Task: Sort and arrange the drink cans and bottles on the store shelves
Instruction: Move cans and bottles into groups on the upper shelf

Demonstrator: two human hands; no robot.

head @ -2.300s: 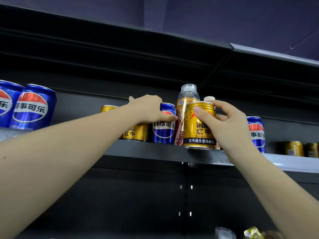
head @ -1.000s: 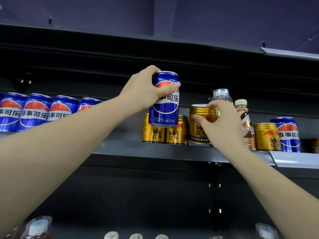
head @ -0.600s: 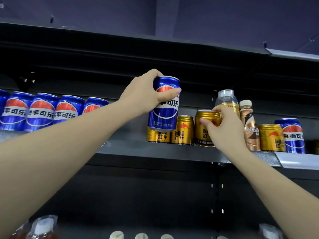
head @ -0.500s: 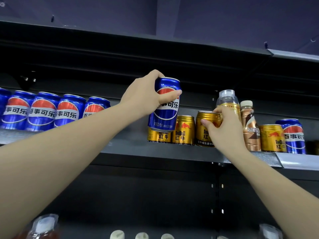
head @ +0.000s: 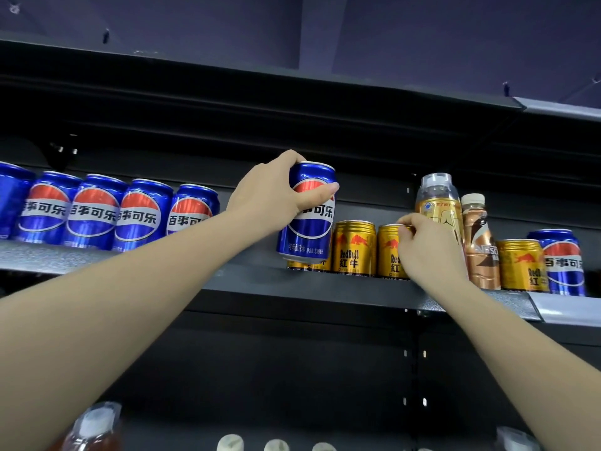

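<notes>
Dark metal store shelving fills the frame, shot from below, with a purple-grey ceiling across the top. The main shelf (head: 325,284) runs across the middle of the picture, and its edge turns pale grey at the far right.

Left of centre on that shelf there's a row of blue Pepsi cans (head: 94,213) standing side by side, labels facing out. The left hand (head: 270,196) comes in from the lower left and is wrapped around another blue Pepsi can (head: 309,213), thumb across the front of the label. That can is lifted clear of the shelf, tilted slightly, hanging in front of a gold can (head: 309,264) that's mostly hidden behind it.

Just right of that are two gold Red Bull cans. One (head: 353,249) stands free, and the right hand (head: 429,249) is gripping the next one (head: 388,252), fingers curled over its top rim, can sitting on the shelf.

Right of that hand: a tall clear-capped bottle with a gold label (head: 437,203), a brown coffee bottle with a cream cap (head: 481,242), one more gold can (head: 522,265), and a Pepsi can (head: 562,262) at the right end.

Along the bottom edge, a few bottle caps (head: 276,445) poke up from a lower shelf.
</notes>
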